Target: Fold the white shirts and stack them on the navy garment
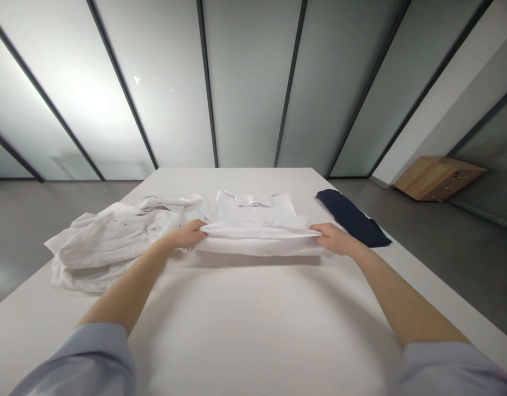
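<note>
A white shirt [253, 217] lies flat in the middle of the white table [245, 324], collar at the far side. Its near edge is doubled over and lifted a little off the table. My left hand [187, 235] pinches the left corner of that folded edge. At the right corner my right hand [334, 238] grips the same edge. Both hands are closed on the cloth, about a shirt's width apart.
A heap of crumpled white garments [109, 242] lies left of the shirt. A folded dark navy cloth [352, 217] lies near the table's right edge. A low wooden cabinet [439, 177] stands on the floor at the right, by frosted glass walls.
</note>
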Demonstrator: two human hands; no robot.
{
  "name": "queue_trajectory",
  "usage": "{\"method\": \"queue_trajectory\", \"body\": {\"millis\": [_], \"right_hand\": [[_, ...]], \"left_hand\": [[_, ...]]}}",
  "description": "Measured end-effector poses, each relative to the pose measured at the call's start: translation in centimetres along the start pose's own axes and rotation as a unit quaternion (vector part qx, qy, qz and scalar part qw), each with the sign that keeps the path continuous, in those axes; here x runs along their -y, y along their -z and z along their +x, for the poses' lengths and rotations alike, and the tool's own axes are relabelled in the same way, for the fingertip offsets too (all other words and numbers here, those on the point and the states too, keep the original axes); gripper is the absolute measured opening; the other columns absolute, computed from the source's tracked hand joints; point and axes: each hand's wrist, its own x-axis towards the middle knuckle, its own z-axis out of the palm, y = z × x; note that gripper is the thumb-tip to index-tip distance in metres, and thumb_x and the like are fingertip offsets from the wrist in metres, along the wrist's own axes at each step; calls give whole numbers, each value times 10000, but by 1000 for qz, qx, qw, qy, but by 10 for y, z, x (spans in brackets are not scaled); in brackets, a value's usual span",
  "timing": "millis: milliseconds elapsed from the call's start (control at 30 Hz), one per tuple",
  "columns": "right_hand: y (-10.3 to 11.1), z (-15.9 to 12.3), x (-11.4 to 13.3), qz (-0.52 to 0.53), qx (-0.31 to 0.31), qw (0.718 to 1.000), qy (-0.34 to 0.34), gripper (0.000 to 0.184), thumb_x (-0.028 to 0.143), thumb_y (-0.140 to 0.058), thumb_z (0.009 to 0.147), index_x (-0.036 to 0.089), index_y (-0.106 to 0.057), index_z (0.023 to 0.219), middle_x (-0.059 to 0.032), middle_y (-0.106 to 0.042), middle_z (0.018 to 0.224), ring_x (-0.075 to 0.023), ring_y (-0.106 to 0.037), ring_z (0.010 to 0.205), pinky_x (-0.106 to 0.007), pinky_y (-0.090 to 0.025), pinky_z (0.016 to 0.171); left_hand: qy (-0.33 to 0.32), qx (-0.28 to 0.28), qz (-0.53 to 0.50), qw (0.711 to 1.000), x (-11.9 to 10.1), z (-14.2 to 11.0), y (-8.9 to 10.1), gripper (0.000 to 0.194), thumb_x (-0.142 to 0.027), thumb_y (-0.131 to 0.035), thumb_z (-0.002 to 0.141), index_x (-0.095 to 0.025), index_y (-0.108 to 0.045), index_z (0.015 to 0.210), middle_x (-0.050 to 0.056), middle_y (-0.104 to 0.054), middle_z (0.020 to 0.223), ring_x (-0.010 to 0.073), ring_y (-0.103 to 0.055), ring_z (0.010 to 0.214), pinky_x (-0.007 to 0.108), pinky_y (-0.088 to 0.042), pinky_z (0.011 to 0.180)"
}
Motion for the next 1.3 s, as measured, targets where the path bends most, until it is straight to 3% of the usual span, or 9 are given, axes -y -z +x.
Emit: {"method": "queue_trajectory", "body": {"millis": [100,200,367,467,567,767,967,1167,1300], "right_hand": [[30,9,0,8,-43,999,-5,231,131,-478,729,189,-687,809,-46,-718,879,-201,-641,808,-233,-457,722],[38,34,-3,-50,-75,996,-19,207,142,-492,769,182,-686,827,-63,-718,892,-202,-634,821,-231,-439,727],[-2,73,-12,-146,-53,982,-107,277,127,-531,803,168,-696,1022,-125,-704,1069,-232,-638,953,-262,-435,790],[-33,75,-19,-172,-15,977,-122,310,141,-509,826,180,-686,1077,-126,-701,1089,-237,-642,963,-281,-443,788],[-45,68,-27,-159,-24,980,-115,340,165,-507,822,197,-670,1120,-107,-699,1106,-226,-644,956,-277,-445,783],[-17,70,-48,-38,-122,989,-70,297,149,-506,745,169,-702,967,-65,-723,959,-205,-627,878,-254,-448,756],[16,113,-65,39,-139,985,-93,226,163,-500,746,124,-700,846,-41,-704,799,-162,-600,742,-221,-425,659],[15,154,-68,3,-106,973,-206,207,273,-602,782,123,-707,877,-77,-702,851,-177,-615,779,-241,-426,680],[4,162,-67,1,-211,936,-282,399,394,-610,803,145,-648,1112,-131,-665,1094,-241,-608,975,-309,-451,813]], "left_hand": [[-29,-14,-9,999,-7,16,26,343,-328,-534,730,-182,-706,988,34,-717,970,256,-636,981,278,-505,836],[-64,-29,36,997,-17,46,30,341,-250,-445,769,-161,-701,977,48,-711,1018,250,-628,1014,278,-470,902],[-38,-17,125,991,-20,81,-15,382,-170,-424,788,-126,-669,1079,113,-681,1155,228,-612,1102,259,-424,968],[-38,-7,147,988,-9,82,-45,402,-202,-451,793,-153,-639,1145,105,-666,1200,229,-605,1125,271,-423,972],[-53,-15,142,988,1,78,-54,381,-209,-460,766,-165,-652,1092,102,-696,1118,249,-630,1060,290,-445,923],[-30,-58,-29,997,13,88,-23,271,-245,-467,671,-170,-667,836,21,-669,744,189,-622,737,239,-460,657],[26,-72,-122,990,9,125,6,213,-286,-518,641,-153,-640,753,-19,-535,559,139,-520,573,220,-374,512],[139,-65,-18,988,5,163,5,231,-270,-604,663,-138,-659,845,81,-675,798,243,-630,844,283,-459,687],[220,-200,-13,955,0,161,-8,492,-330,-596,748,-125,-561,1193,182,-605,1197,309,-559,1126,373,-453,885]]}}
